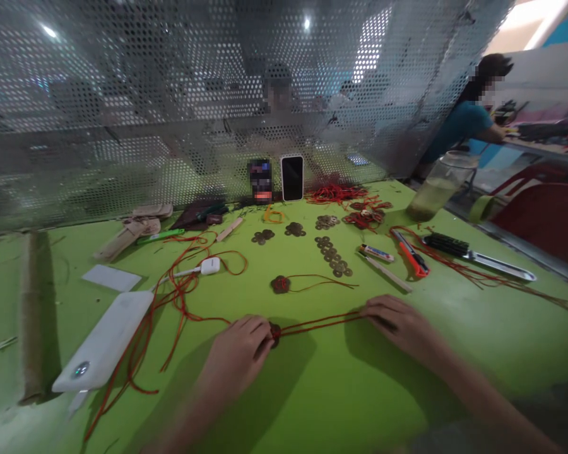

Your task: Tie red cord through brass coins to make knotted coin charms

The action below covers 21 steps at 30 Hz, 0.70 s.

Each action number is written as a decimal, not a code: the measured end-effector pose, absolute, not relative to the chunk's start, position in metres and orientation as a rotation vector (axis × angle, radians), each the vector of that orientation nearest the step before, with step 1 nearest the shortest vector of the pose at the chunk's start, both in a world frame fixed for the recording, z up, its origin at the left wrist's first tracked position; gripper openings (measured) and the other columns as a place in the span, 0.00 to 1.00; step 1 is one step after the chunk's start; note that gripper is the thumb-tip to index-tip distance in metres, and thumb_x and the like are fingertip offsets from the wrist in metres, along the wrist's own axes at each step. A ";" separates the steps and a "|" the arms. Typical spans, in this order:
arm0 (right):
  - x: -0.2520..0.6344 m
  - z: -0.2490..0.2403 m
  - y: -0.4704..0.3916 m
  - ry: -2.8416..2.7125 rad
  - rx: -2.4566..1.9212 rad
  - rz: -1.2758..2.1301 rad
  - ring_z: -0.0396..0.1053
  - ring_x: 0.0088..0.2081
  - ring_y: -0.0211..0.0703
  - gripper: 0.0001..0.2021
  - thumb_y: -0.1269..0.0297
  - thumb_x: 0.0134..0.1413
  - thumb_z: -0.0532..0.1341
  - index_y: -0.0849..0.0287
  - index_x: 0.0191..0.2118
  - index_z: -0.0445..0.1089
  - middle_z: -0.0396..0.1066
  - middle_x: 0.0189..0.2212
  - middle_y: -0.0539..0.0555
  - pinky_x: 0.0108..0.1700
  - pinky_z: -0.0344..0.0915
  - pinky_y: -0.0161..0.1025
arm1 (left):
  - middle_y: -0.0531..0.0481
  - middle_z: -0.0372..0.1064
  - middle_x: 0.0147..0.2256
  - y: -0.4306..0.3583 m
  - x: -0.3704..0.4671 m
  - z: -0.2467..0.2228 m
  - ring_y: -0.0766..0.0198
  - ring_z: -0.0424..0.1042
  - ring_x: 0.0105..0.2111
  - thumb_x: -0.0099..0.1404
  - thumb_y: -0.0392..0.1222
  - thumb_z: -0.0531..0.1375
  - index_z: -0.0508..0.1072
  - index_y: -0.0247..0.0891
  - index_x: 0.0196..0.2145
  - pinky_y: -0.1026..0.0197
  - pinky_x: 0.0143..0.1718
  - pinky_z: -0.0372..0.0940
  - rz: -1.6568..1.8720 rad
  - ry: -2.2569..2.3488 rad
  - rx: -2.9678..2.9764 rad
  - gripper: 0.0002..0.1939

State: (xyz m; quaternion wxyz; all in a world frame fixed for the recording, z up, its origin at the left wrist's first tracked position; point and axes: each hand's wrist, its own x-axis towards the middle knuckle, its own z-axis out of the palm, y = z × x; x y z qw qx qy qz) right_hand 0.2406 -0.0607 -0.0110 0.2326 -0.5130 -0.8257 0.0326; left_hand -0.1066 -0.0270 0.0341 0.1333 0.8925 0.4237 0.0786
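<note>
My left hand (239,353) pinches a small cluster of old coins (275,332) bound with red cord, low on the green table (341,403). My right hand (397,323) grips the other end of that red cord (319,323), which runs taut between both hands. A finished coin bundle (280,284) with a loose red cord tail lies just beyond. Further back lie several piles of loose coins (334,257).
A white power bank (105,340) with cable and tangled red cord lies at left. An orange utility knife (411,253), a black-handled blade (473,255), a phone (292,178) and a plastic jar (438,186) stand further back. A perforated metal screen (170,94) walls the far edge. A person in teal sits at right.
</note>
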 end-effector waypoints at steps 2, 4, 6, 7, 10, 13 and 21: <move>0.252 -0.014 -0.064 -2.239 -1.420 0.018 0.71 0.40 0.43 0.09 0.69 0.59 0.55 0.56 0.40 0.72 0.73 0.38 0.55 0.44 0.69 0.42 | 0.48 0.71 0.38 -0.028 -0.106 0.034 0.60 0.70 0.38 0.63 0.36 0.56 0.71 0.37 0.36 0.54 0.41 0.67 0.216 1.245 2.594 0.05; 0.262 -0.016 -0.066 -2.210 -1.428 -0.044 0.71 0.40 0.43 0.09 0.68 0.59 0.55 0.56 0.39 0.73 0.73 0.37 0.55 0.43 0.69 0.42 | 0.48 0.71 0.39 -0.028 -0.105 0.033 0.59 0.70 0.38 0.63 0.37 0.57 0.71 0.37 0.37 0.53 0.41 0.67 0.215 1.267 2.610 0.05; 0.273 -0.018 -0.069 -2.183 -1.449 -0.110 0.72 0.39 0.44 0.09 0.67 0.58 0.55 0.55 0.38 0.73 0.73 0.37 0.55 0.42 0.69 0.42 | 0.47 0.71 0.39 -0.029 -0.104 0.033 0.58 0.70 0.38 0.63 0.39 0.57 0.71 0.37 0.36 0.53 0.40 0.68 0.211 1.276 2.625 0.05; 0.278 -0.019 -0.070 -2.171 -1.464 -0.144 0.72 0.38 0.44 0.09 0.67 0.58 0.55 0.55 0.38 0.73 0.73 0.37 0.54 0.42 0.69 0.42 | 0.47 0.71 0.39 -0.029 -0.104 0.033 0.58 0.70 0.38 0.62 0.40 0.58 0.71 0.37 0.36 0.53 0.40 0.68 0.209 1.277 2.631 0.06; 0.296 -0.022 -0.076 -2.139 -1.519 -0.242 0.72 0.38 0.45 0.09 0.66 0.58 0.55 0.55 0.38 0.73 0.74 0.37 0.54 0.43 0.69 0.44 | 0.47 0.71 0.39 -0.031 -0.103 0.033 0.57 0.71 0.38 0.62 0.40 0.59 0.72 0.37 0.34 0.53 0.39 0.68 0.213 1.294 2.642 0.05; 0.314 -0.028 -0.081 -2.100 -1.572 -0.320 0.72 0.37 0.46 0.09 0.65 0.58 0.56 0.56 0.39 0.73 0.74 0.36 0.54 0.42 0.69 0.45 | 0.47 0.72 0.38 -0.033 -0.102 0.032 0.58 0.71 0.37 0.62 0.38 0.58 0.71 0.37 0.33 0.54 0.39 0.68 0.228 1.325 2.631 0.03; 0.328 -0.034 -0.083 -1.865 -1.688 -0.366 0.70 0.39 0.46 0.10 0.61 0.58 0.54 0.57 0.38 0.71 0.70 0.40 0.56 0.46 0.67 0.47 | 0.48 0.71 0.39 -0.033 -0.103 0.027 0.57 0.71 0.38 0.62 0.40 0.56 0.71 0.39 0.32 0.53 0.40 0.67 0.298 1.357 2.578 0.05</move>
